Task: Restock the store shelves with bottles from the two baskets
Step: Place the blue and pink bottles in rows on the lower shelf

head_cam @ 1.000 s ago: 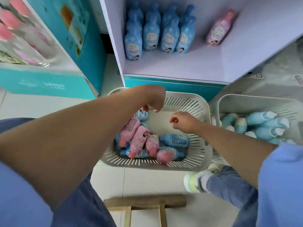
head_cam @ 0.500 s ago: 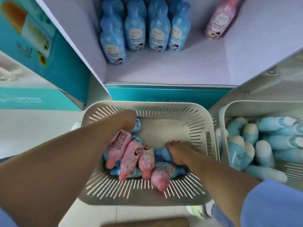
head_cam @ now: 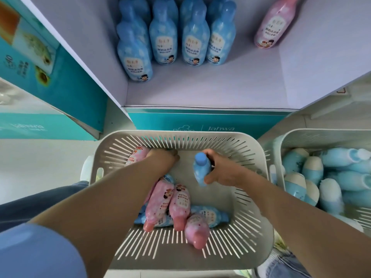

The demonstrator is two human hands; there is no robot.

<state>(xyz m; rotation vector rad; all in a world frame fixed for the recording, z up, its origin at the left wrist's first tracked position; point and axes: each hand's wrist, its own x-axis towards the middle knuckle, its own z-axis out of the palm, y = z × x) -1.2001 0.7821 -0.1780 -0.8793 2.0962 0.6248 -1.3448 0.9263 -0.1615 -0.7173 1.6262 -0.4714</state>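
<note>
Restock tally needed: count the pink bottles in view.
5. One pink bottle stands on the shelf, right side; one in the left grip, within the basket; three lie piled there. The arm may hide more.

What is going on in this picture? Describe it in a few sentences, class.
A person leans over a white basket in front of a shelf. The right hand grips a blue bottle, held cap-up above the basket floor. The left hand holds a pink bottle near the basket's far wall. Other bottles lie in the basket, and a row of blue bottles stands on the shelf.
</note>
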